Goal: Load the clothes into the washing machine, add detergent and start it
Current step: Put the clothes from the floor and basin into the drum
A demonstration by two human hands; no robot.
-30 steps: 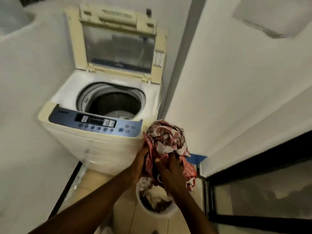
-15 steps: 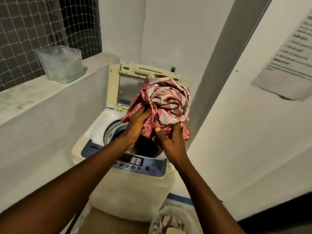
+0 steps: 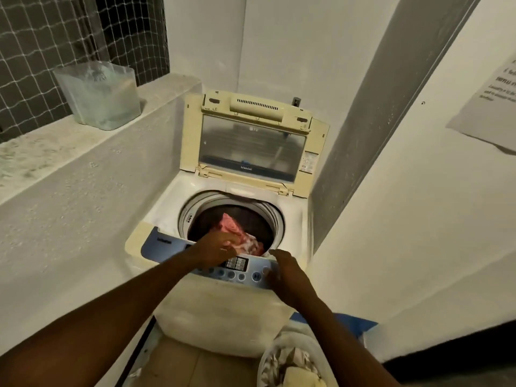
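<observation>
The laundry basket (image 3: 282,364) is cut off by the bottom edge, its contents blurred. We cannot read the control panel (image 3: 223,263), partly covered by our hands. The red-and-white patterned cloth (image 3: 237,233) lies inside the drum (image 3: 234,216) of the top-loading washing machine (image 3: 223,311), its near end hidden behind our left hand (image 3: 215,250). The lid (image 3: 251,143) stands upright, leaving the drum mouth free between ledge (image 3: 83,146) and wall. Our left hand reaches over the rim, fingers loosely curled, touching the cloth; whether it grips we cannot tell. Our right hand (image 3: 282,272) hovers spread and empty over the panel.
</observation>
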